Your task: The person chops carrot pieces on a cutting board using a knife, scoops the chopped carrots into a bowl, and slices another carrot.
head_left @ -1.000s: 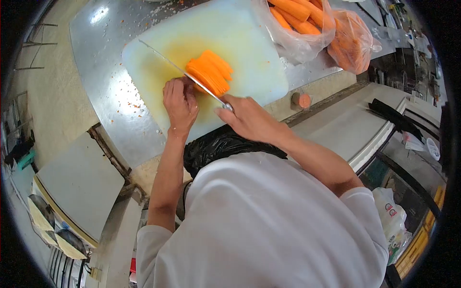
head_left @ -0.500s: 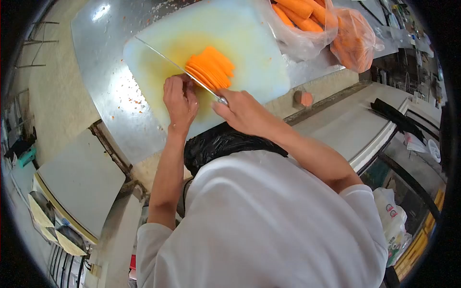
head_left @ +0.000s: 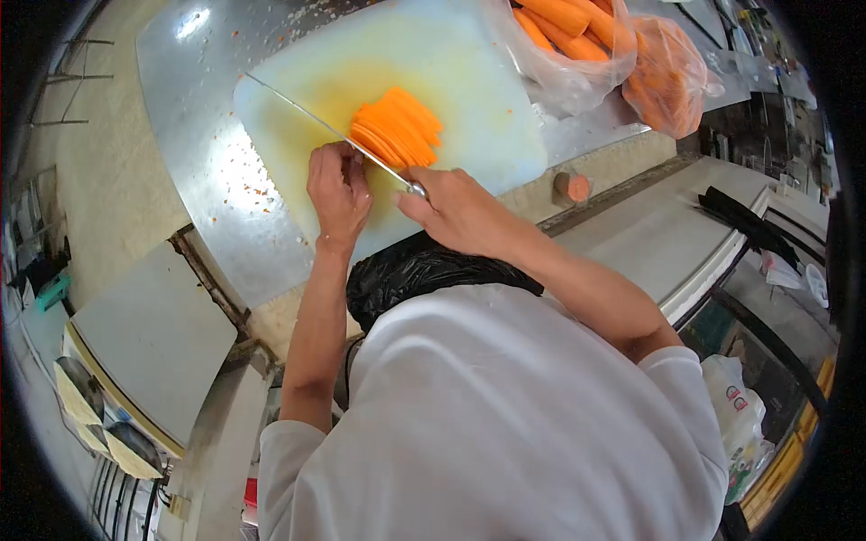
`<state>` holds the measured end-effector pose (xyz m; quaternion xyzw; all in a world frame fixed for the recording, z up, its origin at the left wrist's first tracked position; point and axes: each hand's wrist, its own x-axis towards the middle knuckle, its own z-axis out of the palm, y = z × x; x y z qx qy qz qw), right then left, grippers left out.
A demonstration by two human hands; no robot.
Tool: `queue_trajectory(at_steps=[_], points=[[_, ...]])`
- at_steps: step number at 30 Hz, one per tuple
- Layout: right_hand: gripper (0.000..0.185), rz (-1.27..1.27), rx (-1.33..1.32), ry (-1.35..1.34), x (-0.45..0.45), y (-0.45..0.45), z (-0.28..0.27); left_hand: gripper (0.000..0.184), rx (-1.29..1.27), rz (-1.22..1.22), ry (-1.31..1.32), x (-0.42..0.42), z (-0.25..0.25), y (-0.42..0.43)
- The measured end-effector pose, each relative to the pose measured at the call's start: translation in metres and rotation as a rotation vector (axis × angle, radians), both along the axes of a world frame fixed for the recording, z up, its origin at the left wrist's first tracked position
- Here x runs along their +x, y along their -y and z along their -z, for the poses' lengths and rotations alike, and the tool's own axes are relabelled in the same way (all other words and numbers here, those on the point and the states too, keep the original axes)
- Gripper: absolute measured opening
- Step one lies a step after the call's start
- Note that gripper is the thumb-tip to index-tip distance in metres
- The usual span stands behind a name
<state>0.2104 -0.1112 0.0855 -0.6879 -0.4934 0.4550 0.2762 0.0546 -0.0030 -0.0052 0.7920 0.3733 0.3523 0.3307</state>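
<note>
My right hand [head_left: 460,209] is wrapped round the handle of a kitchen knife [head_left: 316,119], whose long blade points to the upper left across the cutting board [head_left: 487,99]. Against the blade's near side my left hand [head_left: 339,191] is closed, with fingertips curled under; whatever they hold is hidden. On the blade's far side lies a fanned stack of thin carrot slices [head_left: 397,126], some touching the knife. The pale board is stained yellow around them.
The board rests on a metal table [head_left: 194,135] dotted with orange scraps. At the upper right are a plastic bag of whole carrots [head_left: 564,45] and a tied bag of orange pieces [head_left: 667,81]. A small container [head_left: 573,187] stands near the table edge.
The blade tip has swung slightly to the left. Both hands stay almost in place, and the slices look the same.
</note>
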Motion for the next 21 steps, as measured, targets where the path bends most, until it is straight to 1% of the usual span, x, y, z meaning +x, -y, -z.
queue_trajectory(at_steps=[1,4,7,10,13,16,21], points=[[0.046,-0.013,0.038,0.024,-0.001,-0.003,0.008,0.013,-0.017,0.011,-0.007,-0.002,0.001,0.000],[0.044,-0.017,-0.021,0.028,-0.004,-0.014,0.010,0.014,-0.015,0.009,-0.019,-0.003,0.002,-0.003],[0.046,0.011,-0.049,-0.057,-0.002,-0.008,-0.022,0.014,-0.011,-0.020,-0.008,0.001,0.000,-0.002],[0.049,0.014,-0.143,-0.075,0.000,-0.002,-0.042,0.014,0.003,-0.032,-0.029,-0.001,0.001,0.002],[0.052,0.008,-0.125,-0.033,-0.001,0.001,-0.032,0.014,0.014,-0.023,-0.042,-0.001,0.002,0.000],[0.052,-0.006,-0.174,-0.067,0.002,-0.003,-0.037,0.014,0.033,-0.023,-0.023,0.000,0.001,0.000],[0.051,-0.015,-0.093,-0.009,0.001,-0.006,-0.021,0.015,0.019,-0.018,0.000,0.000,0.002,0.000]])
